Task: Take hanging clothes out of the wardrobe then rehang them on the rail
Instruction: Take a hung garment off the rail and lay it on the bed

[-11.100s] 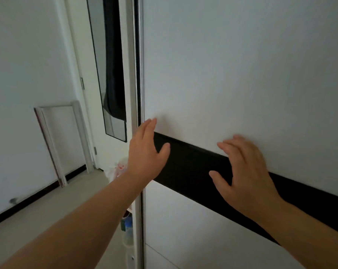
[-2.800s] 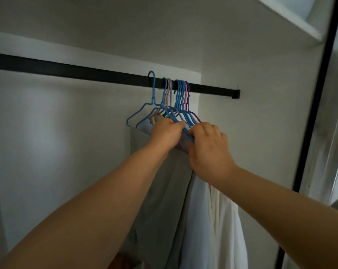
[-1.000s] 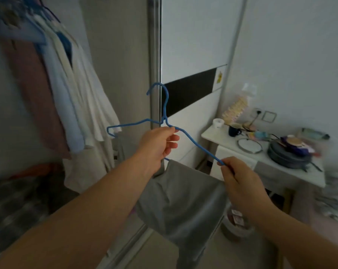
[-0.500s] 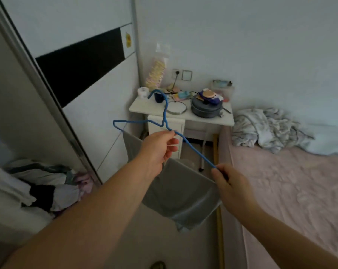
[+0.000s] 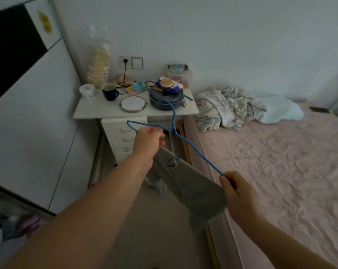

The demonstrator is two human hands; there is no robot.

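Gripping a thin blue wire hanger (image 5: 191, 147) at mid-frame, the left hand (image 5: 147, 143) curls round its left arm, the right hand (image 5: 237, 193) pinches its right tip, grey cloth (image 5: 193, 191) draped beneath.

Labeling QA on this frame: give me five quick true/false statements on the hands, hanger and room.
1. Both hands grip the hanger. True: left hand near one end, right hand at the other.
2. The hanger is pink. False: it is blue.
3. A grey garment hangs from the hanger. True.
4. The hanger hangs on a rail. False: no rail in view; the hands hold it between nightstand and bed.
5. The mug sits on the bed. False: it is on the nightstand.
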